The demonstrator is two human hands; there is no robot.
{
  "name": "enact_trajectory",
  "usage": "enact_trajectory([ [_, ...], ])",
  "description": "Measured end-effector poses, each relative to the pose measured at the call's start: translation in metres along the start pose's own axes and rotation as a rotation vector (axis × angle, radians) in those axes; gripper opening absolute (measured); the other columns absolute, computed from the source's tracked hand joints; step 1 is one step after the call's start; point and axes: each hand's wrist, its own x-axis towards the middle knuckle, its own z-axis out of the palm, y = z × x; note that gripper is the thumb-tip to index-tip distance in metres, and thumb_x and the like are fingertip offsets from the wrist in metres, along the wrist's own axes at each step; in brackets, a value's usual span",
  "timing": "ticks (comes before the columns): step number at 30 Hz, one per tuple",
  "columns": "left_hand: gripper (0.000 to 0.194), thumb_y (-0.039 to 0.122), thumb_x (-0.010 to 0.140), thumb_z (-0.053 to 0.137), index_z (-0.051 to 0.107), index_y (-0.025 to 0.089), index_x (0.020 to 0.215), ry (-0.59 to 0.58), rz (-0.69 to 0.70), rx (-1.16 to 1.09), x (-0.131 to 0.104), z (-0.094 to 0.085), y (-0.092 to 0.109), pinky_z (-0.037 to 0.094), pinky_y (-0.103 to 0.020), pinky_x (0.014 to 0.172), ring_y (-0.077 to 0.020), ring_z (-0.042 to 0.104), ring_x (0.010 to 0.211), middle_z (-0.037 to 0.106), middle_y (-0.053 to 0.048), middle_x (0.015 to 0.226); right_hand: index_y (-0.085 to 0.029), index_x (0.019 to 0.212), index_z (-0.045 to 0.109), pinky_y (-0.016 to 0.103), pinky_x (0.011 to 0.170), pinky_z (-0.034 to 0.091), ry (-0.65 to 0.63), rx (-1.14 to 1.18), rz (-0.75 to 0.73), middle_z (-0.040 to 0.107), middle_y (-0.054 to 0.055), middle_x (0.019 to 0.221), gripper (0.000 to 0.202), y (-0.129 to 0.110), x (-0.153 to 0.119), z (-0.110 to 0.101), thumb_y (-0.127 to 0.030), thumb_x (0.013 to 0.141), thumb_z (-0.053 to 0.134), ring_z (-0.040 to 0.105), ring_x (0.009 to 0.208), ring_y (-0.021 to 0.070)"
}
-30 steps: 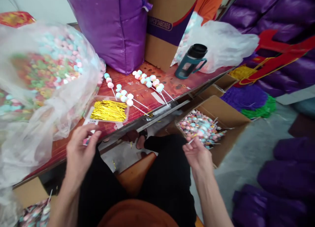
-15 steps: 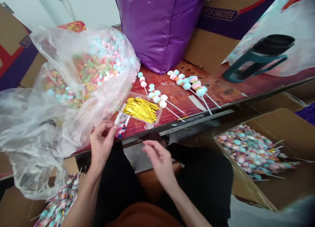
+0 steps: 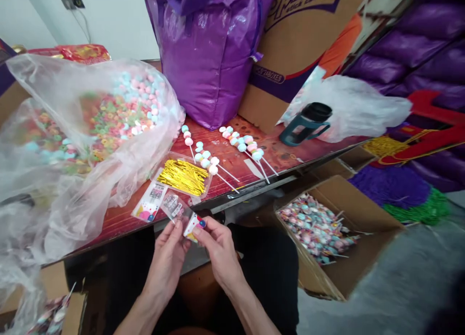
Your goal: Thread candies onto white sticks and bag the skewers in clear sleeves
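Landmark: clear tray (image 3: 209, 183) of gold ties (image 3: 182, 177) on the red surface (image 3: 236, 158). Clear printed wrapper (image 3: 176, 207) held in the air, on the near side of the tray. Its long axis runs diagonally: clear end toward far left, coloured end toward near right. Left hand (image 3: 169, 247) closed in a pinch on the wrapper's near edge; right hand (image 3: 218, 245) gripping the coloured end, thumb on top. Forearms converge from below, fingertips pointing away from the body. Second wrapper (image 3: 148, 204) flat, just left of the tray; left hand nearer to it. Marshmallow sticks (image 3: 207, 159) beside the tray's far-right side, bare ends toward the surface's near edge; right hand nearer. Whether the wrapper's mouth is open: cannot tell.
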Motion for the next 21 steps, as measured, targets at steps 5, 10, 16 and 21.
enact_trajectory([
  [5,0.033,0.03,0.059,0.092,0.066,0.013,0.069,0.014,0.137,0.05,0.011,0.017,-0.002,0.044,-0.016,0.056,-0.0045,0.046,0.058,0.056,0.003,0.066,-0.018,0.07,0.052,0.022,0.061,0.039,0.093,-0.279,-0.117,0.048,-0.003,0.067,0.034,-0.003,-0.001,-0.015,-0.043,0.093,0.056,0.041,0.064,0.011],
  [10,0.036,0.039,0.063,0.09,0.065,0.014,0.072,-0.02,0.117,-0.007,0.011,0.036,0.0,0.044,-0.018,0.053,-0.0058,0.048,0.056,0.059,0.002,0.069,-0.019,0.07,0.047,0.022,0.058,0.038,0.139,-0.423,-0.204,0.047,-0.002,0.066,0.04,-0.006,0.007,-0.034,-0.047,0.098,0.046,0.042,0.063,0.0111],
  [16,0.037,0.029,0.054,0.094,0.062,0.013,0.065,0.052,0.213,-0.002,0.01,0.052,0.016,0.041,-0.017,0.047,-0.0038,0.042,0.05,0.054,0.005,0.061,-0.02,0.063,0.041,0.023,0.057,0.033,0.082,-0.638,-0.307,0.04,-0.004,0.06,0.044,-0.027,0.017,-0.055,-0.043,0.1,0.045,0.041,0.058,0.0101],
  [21,0.038,0.033,0.055,0.094,0.065,0.012,0.066,0.104,0.356,-0.025,0.015,0.064,0.024,0.036,-0.014,0.042,-0.0026,0.041,0.049,0.058,0.003,0.064,-0.019,0.067,0.053,0.025,0.063,0.036,0.373,-0.925,-0.486,0.05,-0.002,0.062,0.04,-0.057,0.055,-0.085,-0.039,0.101,0.043,0.048,0.061,0.0129],
])
